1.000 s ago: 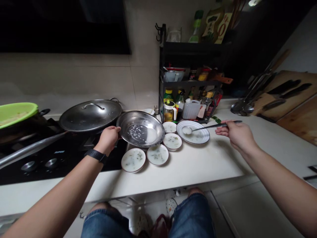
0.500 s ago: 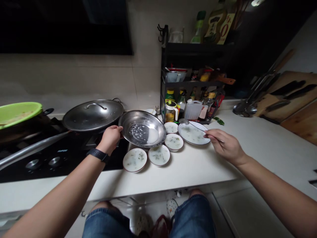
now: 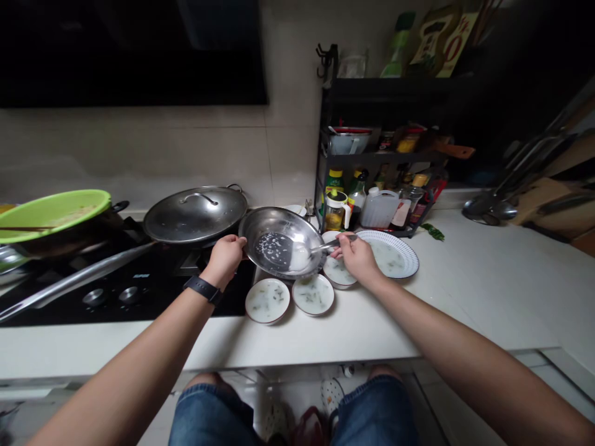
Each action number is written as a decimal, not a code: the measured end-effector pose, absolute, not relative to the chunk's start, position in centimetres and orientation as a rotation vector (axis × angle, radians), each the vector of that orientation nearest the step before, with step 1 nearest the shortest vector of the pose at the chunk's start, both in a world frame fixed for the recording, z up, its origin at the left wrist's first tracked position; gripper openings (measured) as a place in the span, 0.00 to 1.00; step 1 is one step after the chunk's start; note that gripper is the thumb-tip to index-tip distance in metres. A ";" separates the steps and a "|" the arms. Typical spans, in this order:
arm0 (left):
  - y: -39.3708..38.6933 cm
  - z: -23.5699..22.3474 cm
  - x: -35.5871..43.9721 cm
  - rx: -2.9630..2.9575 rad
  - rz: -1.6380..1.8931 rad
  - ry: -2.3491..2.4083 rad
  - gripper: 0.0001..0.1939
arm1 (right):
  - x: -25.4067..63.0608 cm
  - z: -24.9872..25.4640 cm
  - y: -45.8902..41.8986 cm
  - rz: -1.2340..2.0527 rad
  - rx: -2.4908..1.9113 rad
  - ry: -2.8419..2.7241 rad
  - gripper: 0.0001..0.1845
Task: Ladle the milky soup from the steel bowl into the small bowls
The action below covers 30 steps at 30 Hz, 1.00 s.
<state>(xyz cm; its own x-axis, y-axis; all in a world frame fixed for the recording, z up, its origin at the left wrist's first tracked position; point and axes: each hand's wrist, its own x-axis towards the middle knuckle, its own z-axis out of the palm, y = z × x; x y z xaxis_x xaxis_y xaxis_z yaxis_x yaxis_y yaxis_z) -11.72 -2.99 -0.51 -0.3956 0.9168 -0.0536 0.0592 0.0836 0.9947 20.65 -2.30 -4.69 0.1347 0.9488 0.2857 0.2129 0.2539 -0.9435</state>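
Observation:
My left hand (image 3: 226, 259) grips the near-left rim of a metal basin (image 3: 264, 230), tilted so that white liquid (image 3: 300, 259) pools at its right side. White grains cling to the basin's bottom. In my right hand (image 3: 357, 255) is a metal spoon (image 3: 320, 248), its bowl in the pooled liquid. Two small bowls of whitish soup with green bits, a left bowl (image 3: 267, 301) and a middle bowl (image 3: 313, 295), stand in front. A third bowl (image 3: 338, 272) is partly behind my right hand, with another small bowl (image 3: 330, 236) behind it. A patterned plate (image 3: 411, 260) holds similar soup.
A lidded wok (image 3: 195, 217) with a long handle sits on the black hob (image 3: 162, 294). To its left is a green strainer basket (image 3: 88, 201) on a pot. Behind the bowls stands a black rack (image 3: 390, 158) with bottles. Ladles (image 3: 488, 209) lie at right.
My right hand has moved left with the spoon, from over the patterned plate to the basin. The spoon's bowl is now in the basin's liquid. My left hand still grips the basin.

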 end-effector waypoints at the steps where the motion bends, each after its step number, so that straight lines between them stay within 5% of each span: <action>1: -3.0 -0.6 -11.8 0.994 1.403 1.591 0.12 | 20.5 -4.6 -2.2 0.818 -1.229 -1.287 0.12; 14: -3.0 -0.8 -12.1 0.998 1.403 1.600 0.11 | 23.1 0.6 -4.4 1.029 -1.285 -0.848 0.11; 30: -3.6 0.2 -11.8 0.955 1.397 1.601 0.10 | 38.1 1.4 -10.5 0.352 -1.499 -1.201 0.12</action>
<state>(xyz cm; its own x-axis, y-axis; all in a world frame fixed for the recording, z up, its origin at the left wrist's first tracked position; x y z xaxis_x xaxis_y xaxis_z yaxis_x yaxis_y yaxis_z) -11.75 -3.55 0.21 -0.4041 0.9109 -0.0838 0.0405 0.1093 0.9932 38.08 -10.50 1.45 0.4362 0.8152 0.3809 0.4812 0.1463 -0.8643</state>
